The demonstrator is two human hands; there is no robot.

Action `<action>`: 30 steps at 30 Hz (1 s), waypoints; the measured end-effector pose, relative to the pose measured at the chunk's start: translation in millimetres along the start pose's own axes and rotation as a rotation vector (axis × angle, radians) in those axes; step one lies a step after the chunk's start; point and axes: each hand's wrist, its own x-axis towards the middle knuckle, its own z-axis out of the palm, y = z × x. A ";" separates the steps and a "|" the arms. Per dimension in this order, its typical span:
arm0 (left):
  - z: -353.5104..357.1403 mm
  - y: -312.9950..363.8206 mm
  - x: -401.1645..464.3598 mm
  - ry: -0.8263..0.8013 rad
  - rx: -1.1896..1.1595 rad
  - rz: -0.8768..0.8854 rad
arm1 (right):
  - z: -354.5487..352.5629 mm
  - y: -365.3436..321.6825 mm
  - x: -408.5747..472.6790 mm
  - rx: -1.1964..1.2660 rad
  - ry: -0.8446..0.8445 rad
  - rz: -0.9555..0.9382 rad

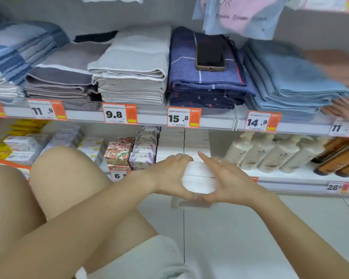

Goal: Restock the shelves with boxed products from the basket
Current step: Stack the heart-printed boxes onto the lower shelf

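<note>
Store shelves: folded towels (129, 71) above, boxed soaps (119, 152) and white boxes (181, 141) on the lower shelf (290, 178). Left hand (169, 174) and right hand (226, 178) together clasp stacked white boxes (199, 176) before that shelf; bottles (270, 154) stand rightward.

1. A phone (210, 56) lies on a towel stack (204, 85) on the upper shelf (149, 118).
2. The stacked boxes (182, 140) stand on the lower shelf (290, 176), under that towel stack.
3. Bottles (270, 152) stand right of the boxes.
4. Both hands hold two boxes (199, 178) before the stacked boxes, the left hand (169, 174) on their left, the right hand (228, 180) on their right.
</note>
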 end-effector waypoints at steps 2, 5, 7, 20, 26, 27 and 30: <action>4.4 -0.2 -4.8 0.001 0.011 -0.042 | -2.2 -4.2 -1.1 -0.007 -0.003 -0.006; 8.1 2.8 -11.9 0.032 -0.003 -0.092 | -1.1 -9.8 -1.6 -0.036 -0.020 -0.014; 8.6 2.4 -13.7 0.054 -0.035 -0.115 | 0.6 -10.9 1.8 -0.068 -0.028 -0.027; 12.1 1.6 -3.8 -0.009 -0.071 -0.165 | 8.4 -7.5 16.9 -0.108 -0.082 0.014; 17.2 -7.6 8.0 -0.064 -0.056 -0.212 | 20.0 2.7 27.8 -0.089 -0.064 0.025; 18.6 -10.4 10.9 -0.064 -0.052 -0.222 | 22.9 3.7 31.3 -0.085 -0.057 0.028; 21.7 -22.5 19.6 -0.021 -0.068 -0.245 | 33.3 8.0 47.3 -0.045 -0.015 0.021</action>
